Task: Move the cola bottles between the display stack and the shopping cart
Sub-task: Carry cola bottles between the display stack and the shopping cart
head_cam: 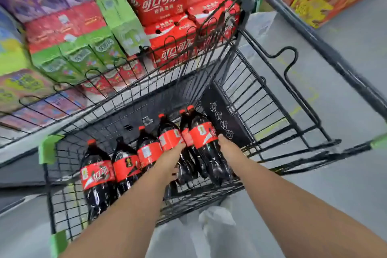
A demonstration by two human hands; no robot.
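Six cola bottles [98,174] lie side by side in the shopping cart [52,148], caps pointing away, with the display stack [161,0] of red cartons just beyond the far rim. Fourth along, the left hand [170,161] has fingers curled over the fourth bottle [169,139] below its label. Further right, the right hand [227,146] sits against the rightmost bottle [204,134], fingers hidden behind it, so its grip can't be told. The risk: smooth round plastic slipping on the lift, or loose neighbours rolling into the gap. They're big, glossy and dark, with red labels and red caps.
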